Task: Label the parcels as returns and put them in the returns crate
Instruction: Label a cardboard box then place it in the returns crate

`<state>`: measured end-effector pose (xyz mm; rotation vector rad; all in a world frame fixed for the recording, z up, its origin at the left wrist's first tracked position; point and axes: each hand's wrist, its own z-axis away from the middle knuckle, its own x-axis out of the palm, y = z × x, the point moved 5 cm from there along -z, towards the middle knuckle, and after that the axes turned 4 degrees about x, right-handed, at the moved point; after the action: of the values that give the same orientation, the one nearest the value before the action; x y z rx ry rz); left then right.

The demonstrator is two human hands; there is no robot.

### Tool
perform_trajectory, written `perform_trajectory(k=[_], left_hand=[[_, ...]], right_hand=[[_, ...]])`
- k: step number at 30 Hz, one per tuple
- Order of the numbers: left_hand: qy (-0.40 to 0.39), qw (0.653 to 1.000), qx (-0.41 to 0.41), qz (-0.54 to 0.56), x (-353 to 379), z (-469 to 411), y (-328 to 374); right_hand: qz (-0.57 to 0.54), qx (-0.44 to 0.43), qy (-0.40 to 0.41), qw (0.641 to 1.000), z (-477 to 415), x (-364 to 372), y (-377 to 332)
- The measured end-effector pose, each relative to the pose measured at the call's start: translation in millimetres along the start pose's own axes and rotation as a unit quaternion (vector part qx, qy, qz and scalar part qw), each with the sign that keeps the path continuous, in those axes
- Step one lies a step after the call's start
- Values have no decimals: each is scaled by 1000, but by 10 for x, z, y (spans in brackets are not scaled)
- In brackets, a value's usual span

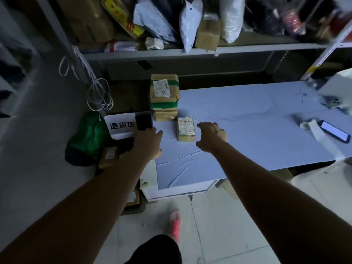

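A small brown parcel (186,128) with a white shipping label lies flat on the pale blue table (247,130). My right hand (211,137) hovers just right of it, fingers spread and holding nothing. My left hand (149,142) reaches over the table's left edge, fingers loosely extended, empty. Behind the small parcel stands a stack of taped brown parcels (164,96), the top one bearing green tape and a label. Left of the table sits the dark returns crate (123,143) with a white paper sign (122,125); a brown parcel (109,156) lies in it.
A phone (335,131) with a lit screen and a tape roll (307,123) lie at the table's right. Shelving above holds bags and boxes. A green bag (89,134) sits left of the crate. White cords (99,94) hang from the shelf post.
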<state>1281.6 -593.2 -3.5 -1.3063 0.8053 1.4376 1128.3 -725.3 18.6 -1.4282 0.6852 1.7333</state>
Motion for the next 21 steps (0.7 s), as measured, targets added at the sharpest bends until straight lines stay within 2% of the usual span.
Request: perform_trajectory(k=[3, 7, 12, 18, 21], left_hand=[[-20, 998, -10, 50, 297, -461, 108], [-44, 981, -53, 184, 705, -1095, 235], [-45, 932, -110, 343, 1080, -1671, 438], [-8, 891, -153, 428, 1197, -1997, 469], [-10, 873, -164, 459, 1208, -2024, 480]], right_hand=[[-27, -5, -29, 999, -438, 141, 127], [-78, 1, -92, 993, -1156, 407, 187], [-132, -10, -132, 982, -2001, 703, 217], [-143, -43, -235, 960, -2557, 1022, 177], [-156, -47, -249, 955, -2604, 1040, 210]])
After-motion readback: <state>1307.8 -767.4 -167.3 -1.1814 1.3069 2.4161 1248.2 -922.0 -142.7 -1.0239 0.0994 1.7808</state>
